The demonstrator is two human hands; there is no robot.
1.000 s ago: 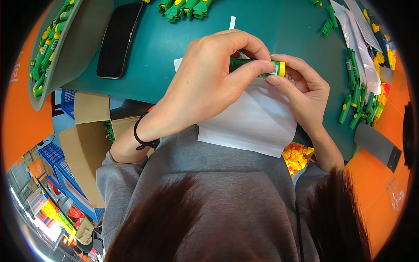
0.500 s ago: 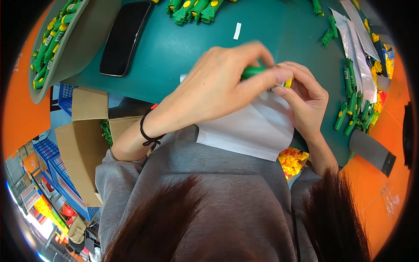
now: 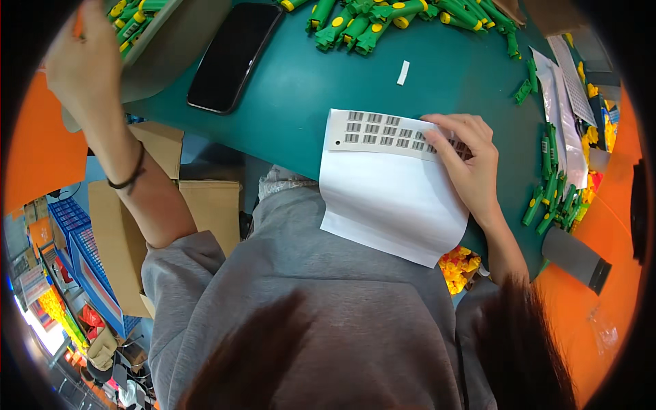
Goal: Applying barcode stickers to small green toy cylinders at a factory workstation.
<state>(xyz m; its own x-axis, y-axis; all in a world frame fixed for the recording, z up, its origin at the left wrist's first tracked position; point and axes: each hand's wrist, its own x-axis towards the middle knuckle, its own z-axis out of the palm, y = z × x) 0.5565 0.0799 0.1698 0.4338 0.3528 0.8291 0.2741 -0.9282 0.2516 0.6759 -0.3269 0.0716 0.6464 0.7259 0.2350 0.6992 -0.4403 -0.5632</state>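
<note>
My left hand (image 3: 85,65) is at the upper left, over the rim of a grey bin (image 3: 164,65) holding green tubes with yellow ends (image 3: 133,26). Its fingers are blurred and partly cut off by the picture's edge, so whether they hold anything is hidden. Across the table, my right hand (image 3: 471,154) pinches the right part of a white sheet of barcode labels (image 3: 383,133), thumb on top. Below the label rows the white backing (image 3: 389,195) hangs down over the table edge toward my lap.
A black phone (image 3: 236,58) lies near the bin. More green tubes (image 3: 365,24) are heaped at the far edge, others (image 3: 550,195) lie at the right beside plastic bags (image 3: 560,116). A grey cylinder (image 3: 577,260), a small white strip (image 3: 403,73) and an open cardboard box (image 3: 123,239) are around.
My left hand has left the right hand and moved to the bin at the upper left. The green tube that was between my hands is gone from there. The label sheet now shows.
</note>
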